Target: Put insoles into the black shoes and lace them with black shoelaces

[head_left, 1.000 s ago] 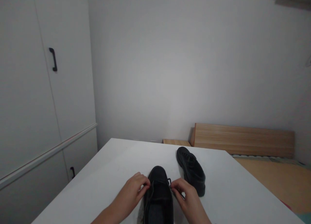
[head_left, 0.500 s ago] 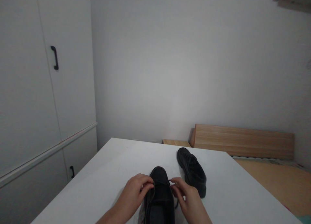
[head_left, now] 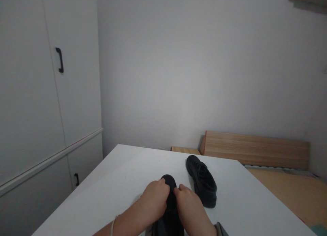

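A black shoe [head_left: 170, 217] lies on the white table right in front of me, its toe pointing away and its opening toward me. My left hand [head_left: 157, 196] is closed over the shoe's left side, knuckles up. On the other side, my right hand [head_left: 187, 200] is closed as well, its curled fingers close to the left ones. Both hands cover the lacing, so the shoelace between their fingers is hidden. A second black shoe [head_left: 201, 181], laced, lies to the right of my right hand, sole down.
The white tabletop [head_left: 138, 167] spreads around the shoes. A white cabinet [head_left: 79, 92] with dark handles stands at the left. Beyond the table's right edge is a bed with a wooden headboard [head_left: 255, 147]; a small wooden top [head_left: 185, 149] shows behind the table.
My hands have come inward over the shoe and turned knuckles up; before, they pinched lace at its two sides. The second shoe has stayed put.
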Demonstrator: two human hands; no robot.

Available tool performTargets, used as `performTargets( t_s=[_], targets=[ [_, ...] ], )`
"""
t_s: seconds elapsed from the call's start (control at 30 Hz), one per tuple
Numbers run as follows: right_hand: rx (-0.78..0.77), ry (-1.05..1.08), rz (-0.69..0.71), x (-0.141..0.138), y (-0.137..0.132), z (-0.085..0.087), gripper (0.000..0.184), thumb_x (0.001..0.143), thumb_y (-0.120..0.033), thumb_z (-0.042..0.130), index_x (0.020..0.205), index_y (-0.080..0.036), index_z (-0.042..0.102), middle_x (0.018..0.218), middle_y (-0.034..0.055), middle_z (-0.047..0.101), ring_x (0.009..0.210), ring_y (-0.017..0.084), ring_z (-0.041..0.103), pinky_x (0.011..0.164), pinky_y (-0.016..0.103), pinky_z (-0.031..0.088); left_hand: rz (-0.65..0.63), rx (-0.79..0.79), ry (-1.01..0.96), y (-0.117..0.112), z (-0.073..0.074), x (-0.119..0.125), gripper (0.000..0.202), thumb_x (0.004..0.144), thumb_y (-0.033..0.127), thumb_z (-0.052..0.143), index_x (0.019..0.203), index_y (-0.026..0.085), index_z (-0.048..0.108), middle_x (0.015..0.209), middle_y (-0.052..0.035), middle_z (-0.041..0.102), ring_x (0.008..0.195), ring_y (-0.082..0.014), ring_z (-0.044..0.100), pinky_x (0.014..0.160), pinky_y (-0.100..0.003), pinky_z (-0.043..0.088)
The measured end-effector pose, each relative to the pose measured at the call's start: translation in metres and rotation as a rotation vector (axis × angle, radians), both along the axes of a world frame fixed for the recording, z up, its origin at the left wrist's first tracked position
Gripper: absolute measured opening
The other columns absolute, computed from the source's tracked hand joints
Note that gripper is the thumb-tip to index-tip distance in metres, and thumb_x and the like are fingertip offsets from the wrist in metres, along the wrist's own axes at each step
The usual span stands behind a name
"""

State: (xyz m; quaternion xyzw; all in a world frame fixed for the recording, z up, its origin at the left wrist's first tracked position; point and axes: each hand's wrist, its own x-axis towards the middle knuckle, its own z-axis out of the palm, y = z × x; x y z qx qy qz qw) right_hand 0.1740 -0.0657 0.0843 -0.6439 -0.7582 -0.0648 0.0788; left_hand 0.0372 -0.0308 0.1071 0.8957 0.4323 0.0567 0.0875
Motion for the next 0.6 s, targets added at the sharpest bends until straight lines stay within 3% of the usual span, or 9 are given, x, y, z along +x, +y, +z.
performTargets(
  t_s=[0.1,0.23,0.37,0.5,0.6],
  targets=[
    [0.085,-0.008,-0.012,-0.003,0.003,-0.004,0.037,0.079,0.009,0.043,0.083,-0.016,0.070,0.080,0.0125,0.070,0.072,0.025,0.070,0.059,0.029,0.047,-0.005,0.013,0.009,0.000,-0.002,0.003,0.024,0.071,0.001,0.056,0.089,0.010,0.070,0.097,-0.0200,0.070,0.090,-0.0348,0.067,0.078,-0.041,0.052],
    [0.111,0.085,0.051,0.000,0.004,0.002,0.032,0.081,0.006,0.046,0.090,-0.017,0.066,0.093,0.0128,0.069,0.084,0.026,0.068,0.065,0.031,0.049,0.009,0.073,-0.113,0.000,0.006,0.000,0.021,0.076,0.004,0.052,0.086,0.013,0.068,0.094,-0.0153,0.068,0.088,-0.0308,0.065,0.075,-0.038,0.050],
    [0.148,0.512,0.207,0.007,-0.001,0.032,0.015,0.092,-0.009,0.044,0.093,-0.018,0.056,0.087,0.0057,0.063,0.076,0.019,0.063,0.067,0.029,0.049,-0.019,0.023,-0.584,0.002,0.042,-0.013,0.011,0.080,0.011,0.053,0.077,0.017,0.061,0.070,-0.0018,0.063,0.065,-0.0171,0.059,0.059,-0.025,0.044],
    [0.308,0.982,0.354,0.010,-0.017,0.077,0.013,0.099,-0.027,0.042,0.095,-0.021,0.053,0.084,0.0021,0.058,0.071,0.015,0.058,0.063,0.026,0.048,-0.018,0.069,-1.080,-0.008,0.090,-0.033,0.010,0.087,0.024,0.055,0.083,0.017,0.060,0.065,0.0008,0.063,0.061,-0.0139,0.060,0.059,-0.023,0.045],
    [0.478,1.197,0.427,0.006,-0.032,0.101,0.009,0.098,-0.027,0.049,0.099,-0.021,0.055,0.088,0.0021,0.058,0.068,0.013,0.057,0.064,0.026,0.048,0.009,0.120,-1.284,-0.021,0.107,-0.039,0.011,0.086,0.028,0.061,0.084,0.017,0.061,0.062,0.0018,0.065,0.059,-0.0138,0.062,0.060,-0.023,0.048]
  ],
)
